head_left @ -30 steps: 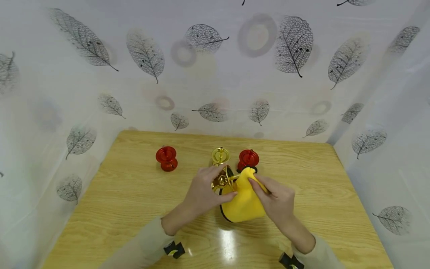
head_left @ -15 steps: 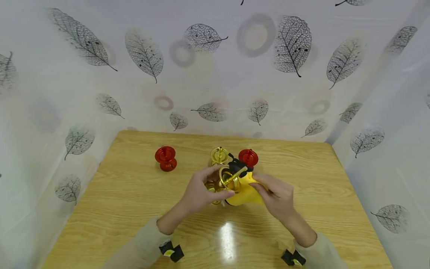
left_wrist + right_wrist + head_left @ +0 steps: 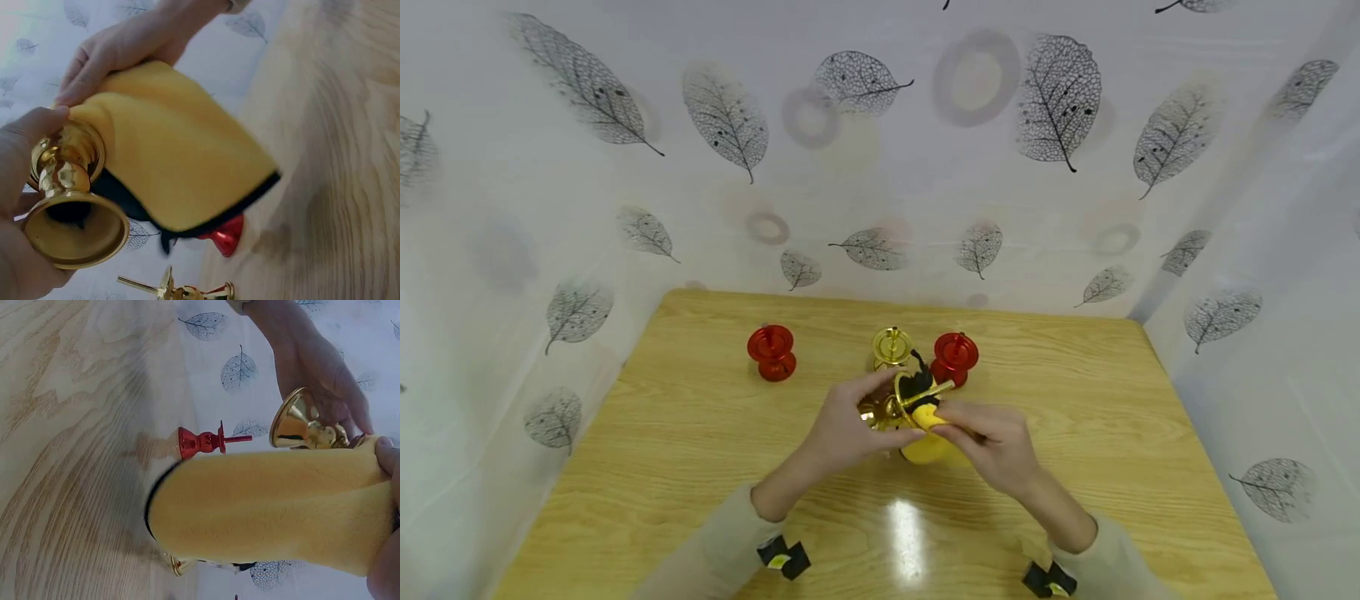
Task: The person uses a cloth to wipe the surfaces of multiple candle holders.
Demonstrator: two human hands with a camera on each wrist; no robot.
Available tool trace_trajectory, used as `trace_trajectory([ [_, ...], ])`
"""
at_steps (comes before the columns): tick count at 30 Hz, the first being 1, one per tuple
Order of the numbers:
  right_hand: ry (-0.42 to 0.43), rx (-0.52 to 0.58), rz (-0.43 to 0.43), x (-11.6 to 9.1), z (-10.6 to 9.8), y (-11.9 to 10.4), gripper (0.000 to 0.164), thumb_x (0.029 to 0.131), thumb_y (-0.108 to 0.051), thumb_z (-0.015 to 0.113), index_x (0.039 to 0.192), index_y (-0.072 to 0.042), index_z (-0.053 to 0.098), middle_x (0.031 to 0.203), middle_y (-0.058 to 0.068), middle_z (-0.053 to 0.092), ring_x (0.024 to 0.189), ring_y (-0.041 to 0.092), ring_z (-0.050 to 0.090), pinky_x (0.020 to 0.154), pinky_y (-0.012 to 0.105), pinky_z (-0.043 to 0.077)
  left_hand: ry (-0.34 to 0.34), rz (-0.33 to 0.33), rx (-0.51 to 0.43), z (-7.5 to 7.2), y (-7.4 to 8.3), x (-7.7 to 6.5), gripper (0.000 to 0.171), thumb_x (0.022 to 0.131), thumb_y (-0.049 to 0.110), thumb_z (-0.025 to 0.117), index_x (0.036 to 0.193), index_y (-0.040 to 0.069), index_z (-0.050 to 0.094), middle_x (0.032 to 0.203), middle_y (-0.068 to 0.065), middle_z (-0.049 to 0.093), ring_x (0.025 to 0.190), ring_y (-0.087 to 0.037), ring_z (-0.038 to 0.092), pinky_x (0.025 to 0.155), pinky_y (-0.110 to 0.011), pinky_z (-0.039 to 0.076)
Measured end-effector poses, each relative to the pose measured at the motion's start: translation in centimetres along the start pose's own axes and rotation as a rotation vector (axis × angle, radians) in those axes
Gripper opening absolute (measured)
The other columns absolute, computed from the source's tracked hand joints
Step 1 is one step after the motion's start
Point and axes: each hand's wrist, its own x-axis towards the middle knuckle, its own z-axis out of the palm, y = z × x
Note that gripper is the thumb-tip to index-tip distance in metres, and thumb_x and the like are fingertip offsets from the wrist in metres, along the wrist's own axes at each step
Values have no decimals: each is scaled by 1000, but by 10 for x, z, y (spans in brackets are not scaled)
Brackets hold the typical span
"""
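Observation:
My left hand grips a gold candle holder above the table, tilted, its flared hollow base facing the left wrist camera. Its spike sticks out toward the right in the head view. With my right hand I pinch a yellow cloth with a black edge and a dark reverse side. A fold of the cloth lies against the holder's dish, around the foot of the spike. The rest of the cloth hangs below, as the left wrist view shows, and hides part of the holder in the right wrist view.
Another gold candle holder stands upright behind my hands. A red candle holder is close to its right, and a second red candle holder stands farther left. The wooden table meets a leaf-patterned curtain at the back.
The cloth has moved from the spike's tip down to the dish, and its dark side now shows there. The gold holder has turned so its dish faces up more. My right hand has shifted left.

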Motion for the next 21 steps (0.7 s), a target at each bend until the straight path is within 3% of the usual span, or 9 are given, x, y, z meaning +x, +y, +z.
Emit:
trace_trajectory([
  [4,-17,0,107,1,1,-7,17,77,4,76,94,0,75,78,13,74,50,-2,42,47,6,36,64,151,261,5,-6,1,76,65,34,90,130,10,60,109,-2,72,94,-12,68,81,-27,56],
  [7,-29,-8,109,2,0,-10,18,78,4,75,95,0,75,79,13,74,51,-2,43,48,6,37,70,174,320,6,-6,2,77,65,35,89,132,11,59,111,-2,72,96,-12,67,82,-29,55],
  [12,-79,-91,-55,2,-4,-8,10,87,-7,69,95,-2,72,83,11,73,64,5,57,62,11,50,-10,45,98,2,-2,1,74,67,29,89,132,12,59,119,-3,69,99,-12,66,82,-25,56],
  [16,-90,-193,-193,0,-9,-5,16,92,-13,64,95,1,73,88,14,74,79,21,71,78,19,58,-90,-88,-105,-1,0,0,70,70,27,88,132,13,59,114,-2,70,92,-12,66,77,-24,58],
  [21,-78,-263,-252,-1,-17,1,20,93,-12,63,98,4,73,94,19,74,88,28,73,86,23,57,-150,-178,-226,-4,5,3,63,71,24,87,128,20,61,100,-2,70,85,-15,64,72,-26,58],
])
